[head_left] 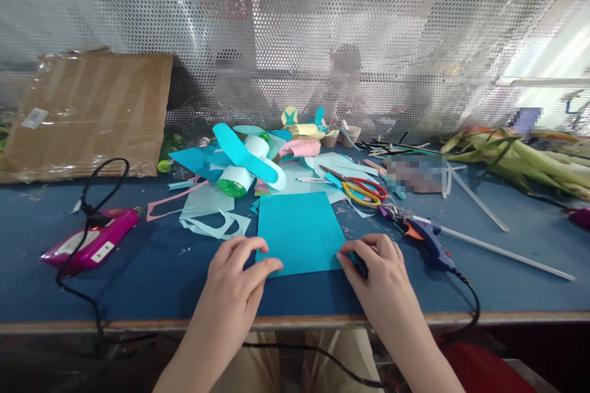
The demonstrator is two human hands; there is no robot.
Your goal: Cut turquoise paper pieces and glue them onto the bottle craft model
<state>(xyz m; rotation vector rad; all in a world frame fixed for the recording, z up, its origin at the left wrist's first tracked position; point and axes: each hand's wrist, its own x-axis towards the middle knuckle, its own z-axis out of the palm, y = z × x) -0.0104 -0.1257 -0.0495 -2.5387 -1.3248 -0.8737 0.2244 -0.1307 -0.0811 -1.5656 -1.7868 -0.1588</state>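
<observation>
A sheet of bright blue paper [299, 230] lies on the blue table in front of me. My left hand [237, 273] is at its lower left, thumb resting over the sheet and fingers curled at the left edge. At the lower right corner, my right hand [380, 264] pinches the paper between thumb and fingers. Just beyond the sheet are red-and-yellow-handled scissors [364, 190] and a white pen [313, 180]. A blue glue gun [428, 242] lies to the right of my right hand.
A bottle airplane [249, 159] wrapped in paper stands behind the sheet, near paper scraps [214, 221]. On the left are a magenta power strip [99, 239] with a black cord and a cardboard panel [96, 110]. Glue sticks [507, 252] and corn husks [520, 159] lie right.
</observation>
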